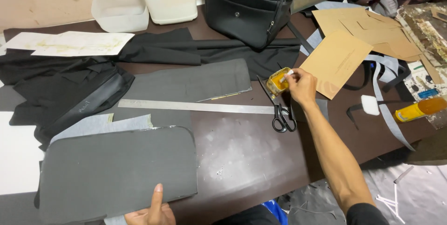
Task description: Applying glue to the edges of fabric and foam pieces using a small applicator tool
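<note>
My right hand (301,85) reaches out over the dark table and pinches a small white applicator (288,73), its tip dipped in a small open tin of yellow glue (278,80). Black-handled scissors (281,111) lie just below the tin. My left hand (151,211) rests at the near edge with its thumb pressed on a large grey panel with rounded corners (118,171). A long steel ruler (195,107) lies between the two hands, below a second grey panel (195,81).
A black handbag (244,8) stands at the back, with black fabric (65,87) spread left. Brown card patterns (354,43), grey strips, a white sponge (370,105) and a yellow bottle (419,109) lie right. White plastic containers (121,13) sit behind.
</note>
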